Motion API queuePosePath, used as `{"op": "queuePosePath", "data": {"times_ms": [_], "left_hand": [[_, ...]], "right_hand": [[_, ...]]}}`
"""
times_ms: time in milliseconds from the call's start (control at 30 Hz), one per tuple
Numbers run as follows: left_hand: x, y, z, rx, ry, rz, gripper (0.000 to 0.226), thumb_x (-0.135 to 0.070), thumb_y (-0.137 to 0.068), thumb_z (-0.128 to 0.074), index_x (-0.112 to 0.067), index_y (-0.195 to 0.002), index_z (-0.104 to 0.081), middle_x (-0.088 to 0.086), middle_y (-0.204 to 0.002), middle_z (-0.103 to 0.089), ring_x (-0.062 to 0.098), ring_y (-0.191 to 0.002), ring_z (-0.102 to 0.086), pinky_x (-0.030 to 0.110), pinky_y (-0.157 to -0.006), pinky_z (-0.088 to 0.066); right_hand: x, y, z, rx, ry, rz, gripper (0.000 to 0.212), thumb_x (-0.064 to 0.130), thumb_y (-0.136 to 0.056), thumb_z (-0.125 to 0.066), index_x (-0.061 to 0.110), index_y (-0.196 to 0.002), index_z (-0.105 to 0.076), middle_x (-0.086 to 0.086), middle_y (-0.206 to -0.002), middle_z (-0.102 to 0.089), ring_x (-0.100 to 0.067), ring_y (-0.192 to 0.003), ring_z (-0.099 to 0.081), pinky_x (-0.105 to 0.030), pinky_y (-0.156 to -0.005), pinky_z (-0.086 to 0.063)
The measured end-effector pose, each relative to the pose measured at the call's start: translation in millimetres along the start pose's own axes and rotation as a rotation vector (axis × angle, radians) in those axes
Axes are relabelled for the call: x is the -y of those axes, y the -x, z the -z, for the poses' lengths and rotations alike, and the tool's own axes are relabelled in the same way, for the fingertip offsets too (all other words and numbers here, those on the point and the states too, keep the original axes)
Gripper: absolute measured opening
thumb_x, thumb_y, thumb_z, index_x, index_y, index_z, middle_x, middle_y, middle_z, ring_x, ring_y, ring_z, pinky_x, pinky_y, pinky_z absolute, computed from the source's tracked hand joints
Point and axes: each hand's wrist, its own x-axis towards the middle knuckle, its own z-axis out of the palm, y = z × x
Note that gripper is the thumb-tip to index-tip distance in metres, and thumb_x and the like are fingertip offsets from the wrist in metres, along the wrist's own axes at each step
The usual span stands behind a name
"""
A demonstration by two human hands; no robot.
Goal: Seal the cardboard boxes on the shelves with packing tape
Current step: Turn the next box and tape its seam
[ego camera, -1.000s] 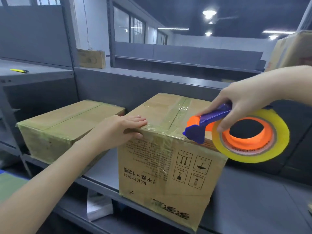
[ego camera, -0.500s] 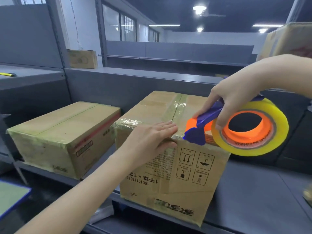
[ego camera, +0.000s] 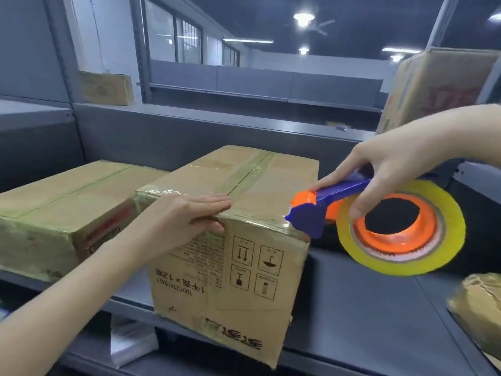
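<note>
A cardboard box (ego camera: 244, 267) with printed handling symbols stands on the grey shelf (ego camera: 352, 321), its front overhanging the edge. Clear tape runs along its top seam and front top edge. My left hand (ego camera: 187, 221) lies flat over the front top edge, fingers straight on the tape, thumb on the front face. My right hand (ego camera: 390, 169) grips a blue and orange tape dispenser (ego camera: 325, 204) carrying a yellow tape roll (ego camera: 401, 226). The dispenser's head sits at the box's front right top corner.
A second taped cardboard box (ego camera: 62, 213) lies to the left on the same shelf. Another box (ego camera: 439, 85) stands on the upper right shelf, a small one (ego camera: 105, 88) at the far back left. A wrapped box corner (ego camera: 479, 308) shows at lower right.
My left hand has slid rightwards along the box's front top edge. The dispenser has stayed at the front right corner. The view has shifted right, bringing the lower right box corner into sight.
</note>
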Motion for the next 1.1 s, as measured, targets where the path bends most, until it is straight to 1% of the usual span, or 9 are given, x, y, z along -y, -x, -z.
{"op": "queuePosePath", "data": {"times_ms": [67, 167, 300, 500, 600, 700, 767, 900, 1100], "left_hand": [[0.2, 0.8, 1.5, 0.03, -0.006, 0.0, 0.047, -0.013, -0.074, -0.074, -0.012, -0.119, -0.06, -0.014, -0.121, -0.051, 0.003, -0.117, -0.048, 0.01, -0.105, -0.027], [-2.5, 0.7, -0.2, 0.034, 0.009, 0.013, 0.047, -0.013, -0.075, -0.074, -0.012, -0.12, -0.059, -0.013, -0.122, -0.051, 0.004, -0.119, -0.046, 0.009, -0.106, -0.025], [1.2, 1.4, -1.6, 0.031, 0.028, 0.005, 0.047, -0.01, -0.074, -0.074, -0.012, -0.119, -0.061, -0.012, -0.122, -0.052, -0.002, -0.116, -0.047, 0.006, -0.104, -0.024], [12.6, 1.5, -6.6, 0.01, 0.049, -0.015, 0.052, -0.006, -0.072, -0.075, -0.017, -0.12, -0.057, -0.014, -0.121, -0.053, -0.012, -0.116, -0.041, 0.011, -0.104, -0.03], [12.9, 0.8, -7.2, 0.01, 0.037, 0.008, 0.053, -0.016, -0.073, -0.076, -0.024, -0.121, -0.055, -0.017, -0.12, -0.053, -0.01, -0.114, -0.046, 0.014, -0.104, -0.032], [2.4, -1.5, 0.6, 0.024, -0.191, -0.083, 0.045, -0.037, -0.076, -0.073, -0.023, -0.118, -0.063, -0.013, -0.118, -0.061, -0.001, -0.106, -0.056, 0.015, -0.095, -0.041], [-13.6, -4.6, 3.6, 0.035, -0.366, -0.147, 0.05, -0.052, -0.079, -0.059, -0.02, -0.117, -0.065, -0.008, -0.119, -0.063, 0.008, -0.108, -0.061, 0.029, -0.09, -0.05], [-59.6, -16.0, -20.2, 0.167, -0.277, -0.243, 0.072, -0.061, -0.082, -0.048, -0.023, -0.141, -0.031, -0.011, -0.144, -0.03, 0.001, -0.131, -0.026, 0.027, -0.111, -0.015], [-79.0, -18.1, -44.9, 0.017, -0.104, -0.259, 0.049, -0.028, -0.077, -0.073, -0.01, -0.121, -0.062, 0.004, -0.123, -0.061, 0.019, -0.117, -0.056, 0.038, -0.099, -0.046]], "right_hand": [[-5.4, 4.6, -3.4, -0.005, -0.063, 0.057, 0.051, 0.074, -0.046, -0.06, 0.081, -0.094, -0.042, 0.01, -0.086, -0.068, -0.006, -0.07, -0.06, -0.025, -0.072, -0.051], [-10.0, 9.5, -15.0, 0.038, -0.132, 0.115, 0.055, 0.062, -0.064, -0.064, 0.072, -0.113, -0.042, 0.028, -0.073, -0.06, 0.003, -0.061, -0.052, -0.01, -0.058, -0.042], [-16.4, 10.9, -22.2, -0.007, -0.166, 0.172, 0.052, 0.058, -0.067, -0.062, 0.071, -0.114, -0.043, 0.038, -0.073, -0.056, 0.008, -0.062, -0.052, -0.006, -0.057, -0.04], [-25.3, 14.3, -31.2, 0.0, -0.134, 0.091, 0.056, 0.066, -0.062, -0.061, 0.081, -0.108, -0.033, 0.018, -0.072, -0.064, 0.001, -0.061, -0.053, -0.013, -0.059, -0.043], [-29.1, 15.8, -35.8, 0.023, -0.105, 0.107, 0.055, 0.064, -0.065, -0.06, 0.082, -0.108, -0.031, 0.027, -0.068, -0.059, 0.004, -0.059, -0.051, -0.01, -0.056, -0.042], [-28.6, 11.4, -38.1, 0.003, -0.059, 0.118, 0.058, 0.062, -0.065, -0.059, 0.076, -0.115, -0.034, 0.022, -0.069, -0.061, 0.005, -0.059, -0.052, -0.01, -0.055, -0.042], [-27.9, 9.2, -37.0, -0.005, -0.032, 0.115, 0.059, 0.06, -0.066, -0.059, 0.074, -0.117, -0.035, 0.022, -0.069, -0.061, 0.005, -0.059, -0.052, -0.01, -0.054, -0.042], [-26.6, 8.0, -37.5, 0.0, -0.055, 0.109, 0.057, 0.058, -0.069, -0.061, 0.073, -0.118, -0.035, 0.023, -0.073, -0.062, 0.007, -0.06, -0.053, -0.009, -0.053, -0.042], [-32.1, 16.4, -47.8, -0.029, -0.124, 0.106, 0.057, 0.067, -0.062, -0.059, 0.081, -0.109, -0.03, 0.027, -0.073, -0.06, 0.009, -0.064, -0.053, -0.007, -0.054, -0.042]]}}
